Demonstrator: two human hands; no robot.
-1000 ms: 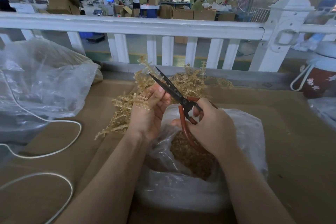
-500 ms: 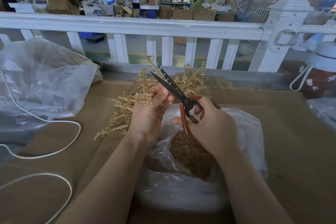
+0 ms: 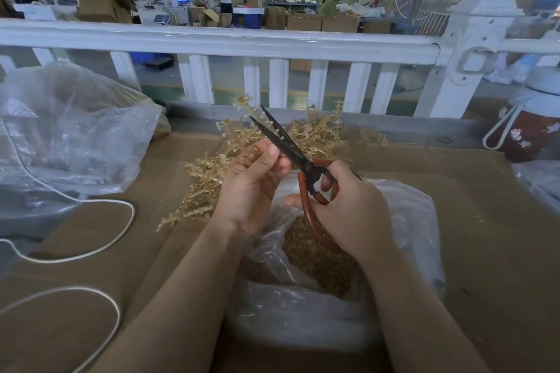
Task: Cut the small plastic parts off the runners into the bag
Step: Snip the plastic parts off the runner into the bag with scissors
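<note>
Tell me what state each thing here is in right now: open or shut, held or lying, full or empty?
scissors: blades open, held by the right hand
runner: held up by the left hand, between the blades
bag: mouth open, partly filled with cut parts
pile of runners: lying loose on the table
large bag: crumpled, lying at left
cord: slack, looped
</note>
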